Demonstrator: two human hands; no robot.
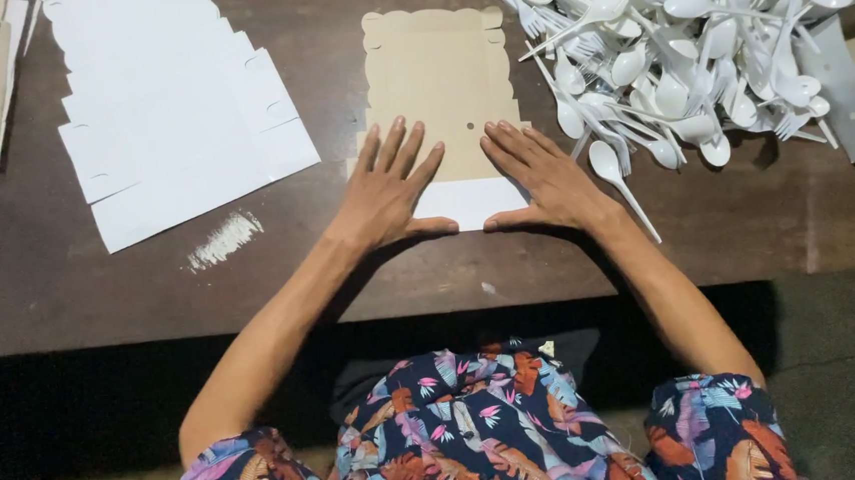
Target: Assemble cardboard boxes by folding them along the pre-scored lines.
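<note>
Both hands flat on a cardboard box blank.
Left hand (384, 188) and right hand (543, 177) press, fingers spread, the blank (436, 79) on the counter (70, 295), beside plastic spoons (674, 42).

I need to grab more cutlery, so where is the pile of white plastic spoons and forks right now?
In the head view, the pile of white plastic spoons and forks lies at the table's far right, just beyond the right hand and beside the flat cardboard sheet.

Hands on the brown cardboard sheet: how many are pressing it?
2. The left hand lies flat on the near-left part of the cardboard sheet; the right hand lies flat on its near-right part, beside the plastic cutlery pile.
</note>
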